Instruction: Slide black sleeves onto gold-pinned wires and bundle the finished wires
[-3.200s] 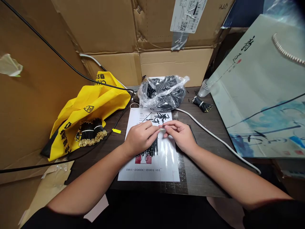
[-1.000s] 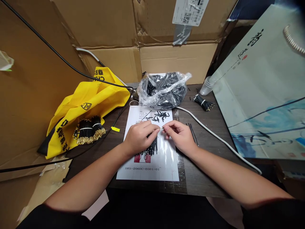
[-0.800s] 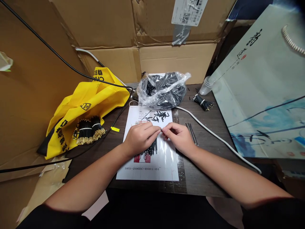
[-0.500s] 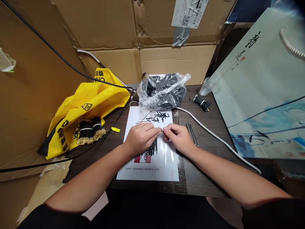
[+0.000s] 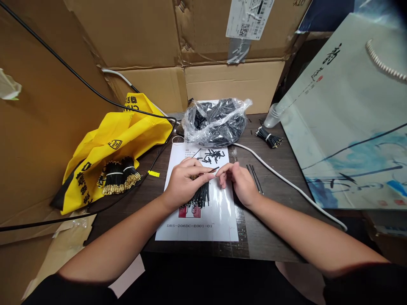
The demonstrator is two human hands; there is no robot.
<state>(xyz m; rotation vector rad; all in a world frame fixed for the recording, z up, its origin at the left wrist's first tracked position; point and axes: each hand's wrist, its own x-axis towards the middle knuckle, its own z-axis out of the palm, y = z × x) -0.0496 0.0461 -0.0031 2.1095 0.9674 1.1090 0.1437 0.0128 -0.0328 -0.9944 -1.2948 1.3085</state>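
Pinched between the thumb and forefinger of my left hand [image 5: 183, 181] is a thin wire, and a black tip [image 5: 215, 169] sticks out past the fingertips towards the right. My right hand [image 5: 242, 183] is just beside that tip, with its fingers apart and nothing seen in them. Under my left hand, a row of black wires [image 5: 202, 195] lies on a printed sheet [image 5: 197, 232]. Short black tube pieces [image 5: 216, 156] are scattered on the sheet beyond my hands. Right of my right hand lie several thin black rods or wires [image 5: 255, 180].
A clear plastic bag [image 5: 216, 123] full of black pieces stands at the back. Tied wire bundles with gold ends [image 5: 119, 177] rest by a yellow bag [image 5: 127, 127]. Another tied bundle [image 5: 269, 137], a plastic cup [image 5: 272, 116], a white cable [image 5: 270, 169] and a paper bag [image 5: 352, 127] are at right.
Earlier both hands met fingertip to fingertip at a small metallic end. Now my right fingers have opened and come away, and a black tip shows at the end of the wire in my left hand.
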